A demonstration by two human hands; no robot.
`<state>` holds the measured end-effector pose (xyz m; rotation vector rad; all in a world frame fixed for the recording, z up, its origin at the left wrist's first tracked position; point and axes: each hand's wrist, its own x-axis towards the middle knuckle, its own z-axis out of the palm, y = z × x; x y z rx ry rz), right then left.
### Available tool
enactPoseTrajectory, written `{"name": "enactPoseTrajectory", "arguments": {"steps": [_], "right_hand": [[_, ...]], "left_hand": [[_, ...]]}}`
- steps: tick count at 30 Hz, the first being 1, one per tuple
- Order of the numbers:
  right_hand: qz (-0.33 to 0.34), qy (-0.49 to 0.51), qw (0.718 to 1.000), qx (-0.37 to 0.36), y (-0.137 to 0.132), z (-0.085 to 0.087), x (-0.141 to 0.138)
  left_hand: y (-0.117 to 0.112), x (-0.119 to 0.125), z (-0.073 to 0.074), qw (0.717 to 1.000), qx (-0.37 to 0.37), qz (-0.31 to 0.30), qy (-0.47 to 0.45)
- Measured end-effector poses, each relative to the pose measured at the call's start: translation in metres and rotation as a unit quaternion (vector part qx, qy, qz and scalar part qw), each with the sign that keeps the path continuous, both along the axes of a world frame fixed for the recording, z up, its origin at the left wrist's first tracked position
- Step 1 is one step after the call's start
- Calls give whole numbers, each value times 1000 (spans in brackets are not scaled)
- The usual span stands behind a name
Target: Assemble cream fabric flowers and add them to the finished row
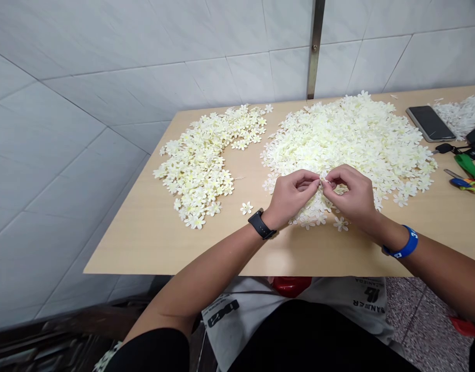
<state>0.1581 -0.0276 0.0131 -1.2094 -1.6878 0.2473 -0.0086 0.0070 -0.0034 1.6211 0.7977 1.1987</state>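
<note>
one small pale piece (pixel 322 180) pinched btwn l. hand (pixel 293 191) & r. hand (pixel 350 194), just above near part of large flower pile (pixel 353 129). both gripping thumb-to-index, fingertips almost meeting, other fingers curled in. piece mostly hidden; can't tell if whole flower or just part.

large flower pile: white petals w/ yellowish centres, spread wide on counter (pixel 144 253), back edge nr tiled wall (pixel 144 36). smaller flower pile (pixel 206 155) off to l., curved, apart from large one. single flower (pixel 246 207) lying alone just beside black watch (pixel 261 224) on l. wrist; another flower (pixel 340 223) at near edge of large pile, below r. hand. blue wristband (pixel 408 244) on r. wrist.

far r. of counter: phone (pixel 431 123) flat, dark screen up, heap of thin white bits (pixel 460 114) just beside; nr those, black key (pixel 444 148), green handle (pixel 472 168), small tool w/ blue & yellow handles (pixel 460 182). metal strip (pixel 315 46) upright on wall.
</note>
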Motion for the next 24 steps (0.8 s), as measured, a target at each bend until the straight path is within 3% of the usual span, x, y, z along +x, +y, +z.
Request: {"name": "enactPoseTrajectory", "arguments": {"steps": [5, 11, 15, 18, 21, 24], "right_hand": [[-21, 9, 1000, -13, 2, -1, 3], [-27, 124, 987, -99, 7, -2, 8], [-34, 175, 975, -136, 7, -3, 7], [-19, 180, 973, -144, 5, -2, 5], [20, 190, 970, -150, 4, -2, 3], [39, 202, 965, -163, 4, -1, 4]], "left_hand": [[0, -2, 3, 999, 5, 24, 40], [16, -9, 2, 995, -21, 79, 63], [16, -11, 4, 981, 80, 140, 110], [8, -10, 8, 972, 159, 111, 133], [3, -7, 9, 973, 180, 59, 135], [4, -7, 10, 973, 176, 68, 130]]}}
